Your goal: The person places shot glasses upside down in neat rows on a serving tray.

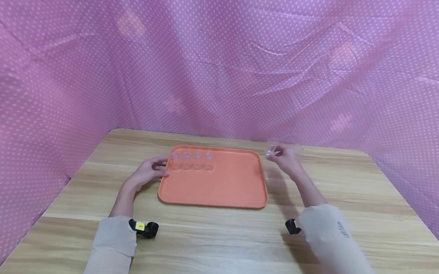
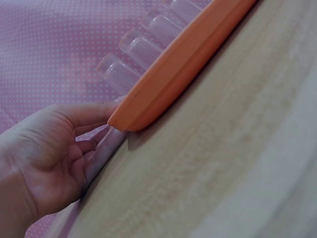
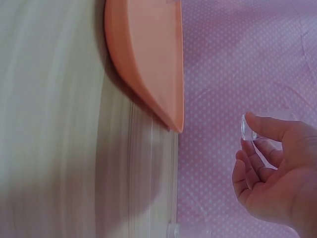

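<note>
My left hand [image 1: 148, 173] grips the left edge of an orange tray [image 1: 235, 185], thumb at the rim and other fingers lower at its side. Several small clear glasses [image 2: 136, 48] stand in line along the tray's back left part. Off the tray's back right corner, my right hand [image 1: 287, 161] holds another clear glass [image 3: 244, 128] above the table, between the thumb and fingers. Part of that glass is hidden behind the fingers.
The tray lies on a light wooden table [image 1: 210, 248]. Another clear glass object [image 3: 190, 231] is at the table's back right, partly behind my right hand in the head view. Pink dotted cloth [image 1: 225, 68] hangs round the back and sides.
</note>
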Available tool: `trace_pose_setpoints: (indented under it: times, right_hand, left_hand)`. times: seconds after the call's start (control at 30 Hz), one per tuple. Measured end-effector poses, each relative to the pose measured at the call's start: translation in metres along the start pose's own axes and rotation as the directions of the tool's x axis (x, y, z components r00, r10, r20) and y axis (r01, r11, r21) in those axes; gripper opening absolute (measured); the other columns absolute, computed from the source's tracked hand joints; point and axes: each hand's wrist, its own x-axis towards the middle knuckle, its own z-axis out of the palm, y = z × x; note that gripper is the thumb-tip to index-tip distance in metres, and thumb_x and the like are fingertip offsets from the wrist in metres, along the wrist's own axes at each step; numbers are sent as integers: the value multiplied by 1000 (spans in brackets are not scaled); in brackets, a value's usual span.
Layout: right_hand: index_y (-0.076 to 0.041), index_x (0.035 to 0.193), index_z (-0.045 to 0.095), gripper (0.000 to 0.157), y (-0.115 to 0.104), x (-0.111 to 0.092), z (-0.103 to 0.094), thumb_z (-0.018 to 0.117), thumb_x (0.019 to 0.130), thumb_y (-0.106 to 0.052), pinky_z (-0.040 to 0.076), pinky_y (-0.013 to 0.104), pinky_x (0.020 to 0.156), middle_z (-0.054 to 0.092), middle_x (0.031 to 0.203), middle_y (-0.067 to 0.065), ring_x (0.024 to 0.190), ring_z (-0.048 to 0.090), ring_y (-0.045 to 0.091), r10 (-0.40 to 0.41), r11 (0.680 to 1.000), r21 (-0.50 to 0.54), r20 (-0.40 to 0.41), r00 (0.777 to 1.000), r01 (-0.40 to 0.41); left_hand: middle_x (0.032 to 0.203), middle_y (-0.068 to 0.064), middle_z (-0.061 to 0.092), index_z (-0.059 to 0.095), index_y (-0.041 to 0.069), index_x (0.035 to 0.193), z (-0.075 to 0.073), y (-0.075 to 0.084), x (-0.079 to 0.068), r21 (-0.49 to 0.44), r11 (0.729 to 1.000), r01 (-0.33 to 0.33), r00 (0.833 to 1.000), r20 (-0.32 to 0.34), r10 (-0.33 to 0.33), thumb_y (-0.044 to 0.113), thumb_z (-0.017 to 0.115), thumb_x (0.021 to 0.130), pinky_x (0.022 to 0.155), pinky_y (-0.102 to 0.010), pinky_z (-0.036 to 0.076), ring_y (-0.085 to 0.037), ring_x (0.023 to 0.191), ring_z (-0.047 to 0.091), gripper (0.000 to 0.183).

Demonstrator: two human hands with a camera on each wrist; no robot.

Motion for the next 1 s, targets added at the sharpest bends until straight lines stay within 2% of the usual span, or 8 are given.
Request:
trace_pose_setpoints:
  times: [0.43, 0.7, 0.77, 0.93, 1.0]
  right_hand:
    - [8, 110, 56, 31, -17, 9, 34, 65, 83, -4, 51, 38, 79, 59, 100, 20, 89, 57, 28, -30, 997, 70, 56, 998, 26]
    - [5, 105, 59, 27, -27, 11, 53, 67, 82, -6, 52, 33, 72, 60, 93, 15, 84, 56, 25, -58, 991, 124, 62, 996, 50]
    - [3, 101, 61, 24, -29, 11, 56, 68, 80, -6, 52, 31, 67, 61, 87, 13, 80, 57, 23, -92, 985, 153, 55, 994, 83]
    - [4, 101, 62, 25, -32, 13, 66, 69, 80, -8, 52, 30, 64, 62, 87, 14, 77, 57, 23, -95, 987, 138, 52, 994, 87]
    - [6, 104, 61, 27, -33, 15, 70, 68, 81, -7, 52, 29, 65, 62, 90, 17, 77, 57, 23, -66, 993, 106, 52, 996, 60]
  left_hand:
    - [129, -26, 40, 30, -5, 139, 0, 3, -1, 17, 1000, 12, 1000, 1, -12, -3, 59, 86, 77, -31, 54, -25, 98, 53, 61]
    - [130, -27, 39, 28, -6, 140, 0, 3, -1, 13, 1000, 11, 1000, 5, -11, -3, 59, 86, 78, -31, 54, -27, 99, 53, 62]
    - [130, -27, 39, 28, -6, 140, 0, 3, -1, 14, 1000, 11, 1000, 7, -11, -3, 59, 85, 78, -31, 54, -28, 100, 52, 62]
    - [128, -25, 41, 30, -5, 139, 0, 2, 0, 12, 1000, 26, 1000, -7, -26, -4, 59, 85, 78, -31, 54, -27, 99, 53, 61]
    - [128, -25, 41, 31, -4, 139, 0, 1, 0, 11, 1000, 27, 1000, -9, -27, -4, 59, 85, 77, -31, 54, -26, 98, 53, 61]
